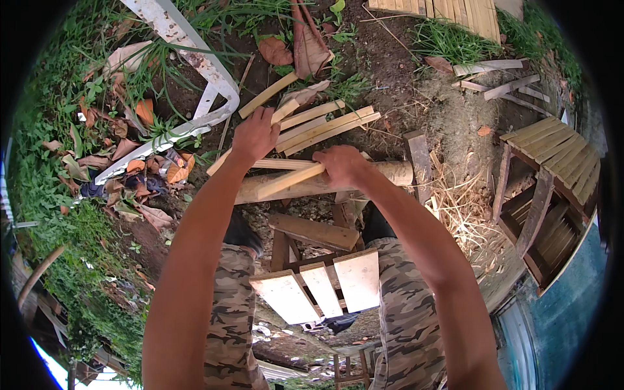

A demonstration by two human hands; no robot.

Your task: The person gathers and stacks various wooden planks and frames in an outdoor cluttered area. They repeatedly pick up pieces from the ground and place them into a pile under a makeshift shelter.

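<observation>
My left hand [257, 135] is closed around a pale wooden strip [285, 111], whose upper end sticks out past the fingers. To its right, my right hand [341, 165] grips another pale strip [290, 181] that slants down to the left over a round log [390, 174]. A further thin strip [279, 164] runs under that hand; whether it is held too, I cannot tell. Several loose strips [328, 132] lie side by side on the soil just beyond my hands. One more strip [268, 95] rests above my left hand.
Between my legs stands a low wooden seat with pale slats [356, 281]. A rusty white metal frame [195, 62] lies at the upper left among dry leaves [136, 166]. Off to the right are a slatted wooden piece [552, 175], scrap strips [510, 84] and straw [461, 208].
</observation>
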